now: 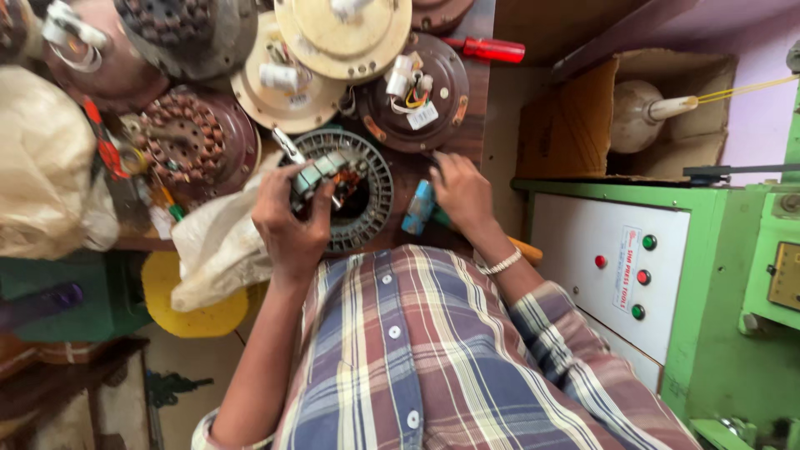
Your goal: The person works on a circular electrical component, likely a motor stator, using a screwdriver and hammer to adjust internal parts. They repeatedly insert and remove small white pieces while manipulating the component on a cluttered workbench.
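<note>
A crowded repair bench of dark wood fills the view from above, its top covered with dismantled ceiling-fan motors, and a green machine cabinet with coloured push buttons stands just beyond the right hand's side. The left hand is curled shut around a small grey-green tool, pressing it onto the windings inside the round slotted stator, which lies flat on the bench directly under and ahead of those fingers. The right hand rests fingers-down on the bench edge beside the stator, fingertips spread and touching the wood; it holds nothing that I can make out, though a blue-handled tool lies just beneath its palm. To work the windings well, the stator probably wants steadying from the right side while the left keeps the tool square to the slots, since a slip could nick the copper wire. Just left of the left hand's knuckles a white plastic bag slumps over a yellow round stool; its contents are hidden. Far beyond the right fingertips an open cardboard box holds a pale rounded fan part with a stem. A red-handled screwdriver lies well ahead of both hands.
</note>
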